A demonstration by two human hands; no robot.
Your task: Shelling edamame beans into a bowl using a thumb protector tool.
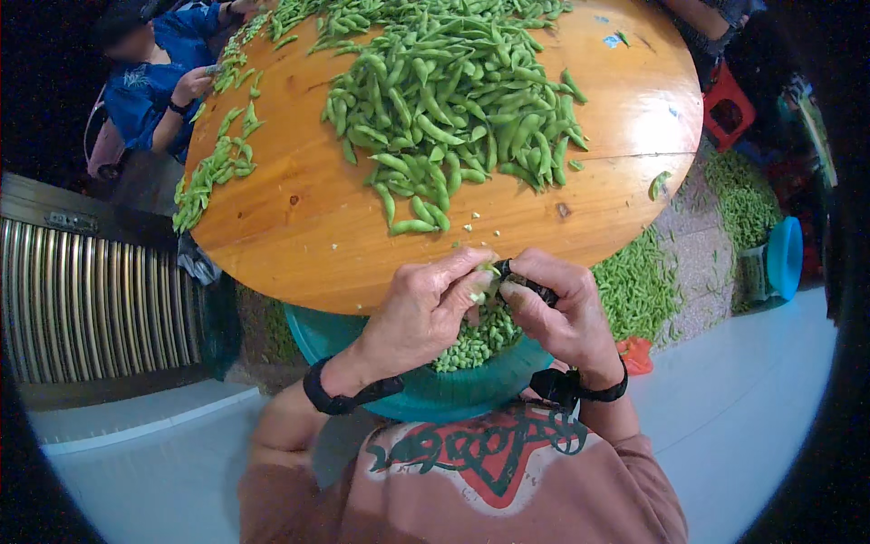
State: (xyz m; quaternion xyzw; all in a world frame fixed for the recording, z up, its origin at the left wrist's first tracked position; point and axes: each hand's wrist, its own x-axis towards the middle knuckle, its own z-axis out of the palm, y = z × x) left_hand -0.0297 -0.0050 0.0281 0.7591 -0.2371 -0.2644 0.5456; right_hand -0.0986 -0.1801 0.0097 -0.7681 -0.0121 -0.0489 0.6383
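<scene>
My left hand (425,299) pinches a green soybean pod (488,269) between thumb and fingers, just past the near edge of the round wooden table (285,224). Close beside it, my right hand (561,306) grips a small black object (537,288), its tip by the pod; the fingers hide most of it, so I cannot tell its kind. Below both hands, a teal plastic basin (448,401) holds shelled green beans (476,345). A large heap of whole pods (435,102) covers the middle of the tabletop, with bean bits (476,215) scattered before it.
At the far left a person in a blue shirt (170,51) handles pods; loose pods (211,180) line that edge. Another person's arm (697,17) shows at upper right. Pods (639,289) cover the floor on the right, near a red stool (731,102) and a blue basin (785,258).
</scene>
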